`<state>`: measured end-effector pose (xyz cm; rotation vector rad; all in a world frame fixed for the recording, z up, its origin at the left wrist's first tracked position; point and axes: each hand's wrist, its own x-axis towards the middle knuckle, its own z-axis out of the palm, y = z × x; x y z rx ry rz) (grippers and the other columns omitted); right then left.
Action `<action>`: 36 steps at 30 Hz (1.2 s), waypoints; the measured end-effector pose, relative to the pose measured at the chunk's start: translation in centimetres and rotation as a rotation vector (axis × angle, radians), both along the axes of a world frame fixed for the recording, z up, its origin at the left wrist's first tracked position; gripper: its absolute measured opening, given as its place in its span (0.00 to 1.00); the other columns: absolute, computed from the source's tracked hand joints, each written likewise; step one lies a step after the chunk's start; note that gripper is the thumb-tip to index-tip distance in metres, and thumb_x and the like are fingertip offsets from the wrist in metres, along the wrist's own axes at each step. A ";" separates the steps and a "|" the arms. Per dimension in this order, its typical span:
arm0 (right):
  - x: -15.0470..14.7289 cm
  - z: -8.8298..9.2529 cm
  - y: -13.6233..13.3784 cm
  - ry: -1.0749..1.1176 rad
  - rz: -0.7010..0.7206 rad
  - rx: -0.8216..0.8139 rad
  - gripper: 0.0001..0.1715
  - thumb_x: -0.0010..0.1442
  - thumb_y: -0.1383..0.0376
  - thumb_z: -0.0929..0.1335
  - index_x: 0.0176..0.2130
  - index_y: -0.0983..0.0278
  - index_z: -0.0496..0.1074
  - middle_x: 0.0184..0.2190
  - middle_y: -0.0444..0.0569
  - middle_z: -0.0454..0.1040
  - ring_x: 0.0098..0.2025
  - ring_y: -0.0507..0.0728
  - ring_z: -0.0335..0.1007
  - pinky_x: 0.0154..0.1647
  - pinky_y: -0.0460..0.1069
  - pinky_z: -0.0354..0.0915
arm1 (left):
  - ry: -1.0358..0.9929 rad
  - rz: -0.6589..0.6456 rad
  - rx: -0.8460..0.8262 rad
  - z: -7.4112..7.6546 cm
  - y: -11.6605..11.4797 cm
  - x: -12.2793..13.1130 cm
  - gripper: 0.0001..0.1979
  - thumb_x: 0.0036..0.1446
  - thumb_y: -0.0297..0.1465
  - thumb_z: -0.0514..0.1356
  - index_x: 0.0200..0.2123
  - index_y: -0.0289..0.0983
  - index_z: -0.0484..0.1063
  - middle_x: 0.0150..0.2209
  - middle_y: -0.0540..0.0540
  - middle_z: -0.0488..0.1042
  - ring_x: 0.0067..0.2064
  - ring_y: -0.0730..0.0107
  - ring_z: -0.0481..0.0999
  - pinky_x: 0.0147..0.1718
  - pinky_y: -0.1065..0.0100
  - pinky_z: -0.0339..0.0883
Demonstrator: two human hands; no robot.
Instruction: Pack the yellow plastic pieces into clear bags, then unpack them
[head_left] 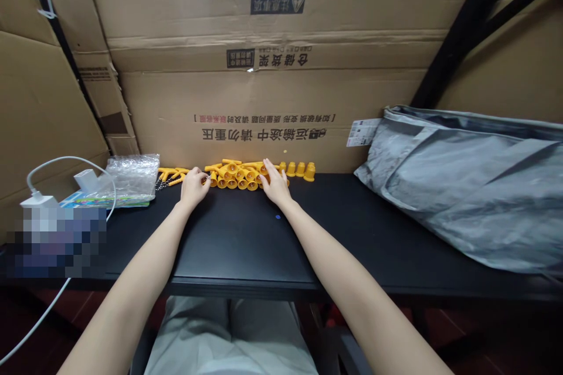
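A stack of yellow bell-shaped plastic pieces (pixel 241 184) lies at the back of the black table, open ends facing me. My left hand (pixel 193 188) is at the stack's left end, thumb and forefinger pinched together by a small shiny bit too tiny to name. My right hand (pixel 276 185) rests against the right side of the stack, its fingers stretched out and flat. To its right, several similar yellow pieces (pixel 309 172) stand upright in a row. Left of my left hand lie branching yellow sticks (pixel 169 173) and small dark chains (pixel 162 183).
Clear plastic bags (pixel 134 176) and a white charger (pixel 39 205) with a looping cable sit at the left. A large grey fabric bag (pixel 466 187) fills the right side. Cardboard (pixel 264 94) walls the table's back. A small blue dot (pixel 278 217) marks the tabletop.
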<state>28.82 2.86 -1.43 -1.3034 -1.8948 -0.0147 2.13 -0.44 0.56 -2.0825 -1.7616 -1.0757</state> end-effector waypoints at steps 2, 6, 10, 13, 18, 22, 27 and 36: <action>0.2 0.2 -0.1 -0.018 0.013 -0.010 0.33 0.61 0.61 0.60 0.65 0.57 0.51 0.65 0.52 0.53 0.66 0.59 0.48 0.65 0.67 0.38 | 0.021 0.003 -0.004 0.0 0.0 -0.1 0.13 0.57 0.35 0.52 0.31 0.39 0.76 0.35 0.44 0.70 0.40 0.63 0.71 0.43 0.63 0.65; 1.2 0.5 0.2 0.013 0.014 0.032 0.32 0.62 0.58 0.59 0.64 0.57 0.52 0.65 0.51 0.54 0.67 0.59 0.46 0.64 0.67 0.39 | 0.089 -0.051 -0.090 -0.1 -0.1 0.2 0.12 0.56 0.35 0.54 0.33 0.40 0.77 0.40 0.44 0.72 0.44 0.62 0.71 0.46 0.61 0.64; 4.0 0.0 1.6 0.197 -0.155 0.140 0.29 0.61 0.61 0.57 0.60 0.63 0.60 0.61 0.56 0.60 0.63 0.59 0.54 0.62 0.62 0.50 | 0.202 -0.132 -0.272 -0.5 -0.4 0.8 0.10 0.54 0.34 0.56 0.34 0.42 0.77 0.40 0.46 0.74 0.46 0.60 0.70 0.47 0.58 0.63; 6.9 -1.1 2.6 0.335 -0.401 0.071 0.25 0.57 0.65 0.58 0.52 0.65 0.69 0.58 0.58 0.64 0.60 0.62 0.57 0.58 0.61 0.57 | 0.214 -0.134 -0.346 -0.9 -0.6 1.3 0.09 0.54 0.35 0.57 0.36 0.43 0.76 0.42 0.46 0.75 0.49 0.57 0.70 0.48 0.56 0.62; 9.4 -2.5 3.6 0.418 -0.642 -0.216 0.24 0.50 0.68 0.62 0.47 0.63 0.73 0.54 0.59 0.66 0.58 0.67 0.60 0.58 0.64 0.55 | 0.217 -0.151 -0.376 -1.3 -0.5 1.4 0.12 0.55 0.36 0.55 0.42 0.43 0.75 0.45 0.46 0.74 0.49 0.60 0.71 0.50 0.58 0.62; 9.2 -2.6 4.3 0.223 -0.650 -0.361 0.27 0.52 0.66 0.64 0.53 0.63 0.70 0.61 0.59 0.58 0.65 0.69 0.48 0.63 0.70 0.39 | 0.226 -0.179 -0.381 -1.5 -0.1 1.3 0.14 0.56 0.36 0.54 0.44 0.41 0.73 0.45 0.44 0.74 0.49 0.61 0.71 0.50 0.59 0.62; 9.4 -2.5 5.2 0.190 -0.648 -0.430 0.25 0.58 0.60 0.63 0.54 0.62 0.70 0.63 0.62 0.55 0.66 0.73 0.42 0.59 0.74 0.38 | 0.226 -0.188 -0.380 -1.8 0.2 1.2 0.14 0.57 0.35 0.54 0.44 0.40 0.73 0.46 0.44 0.73 0.49 0.62 0.71 0.51 0.60 0.61; 8.5 -0.7 3.5 -0.078 -0.687 -0.618 0.28 0.65 0.56 0.53 0.60 0.58 0.62 0.63 0.57 0.54 0.66 0.65 0.43 0.61 0.73 0.36 | 0.251 -0.190 -0.419 -1.4 0.0 1.3 0.15 0.58 0.35 0.53 0.45 0.38 0.72 0.47 0.43 0.72 0.50 0.62 0.70 0.52 0.61 0.60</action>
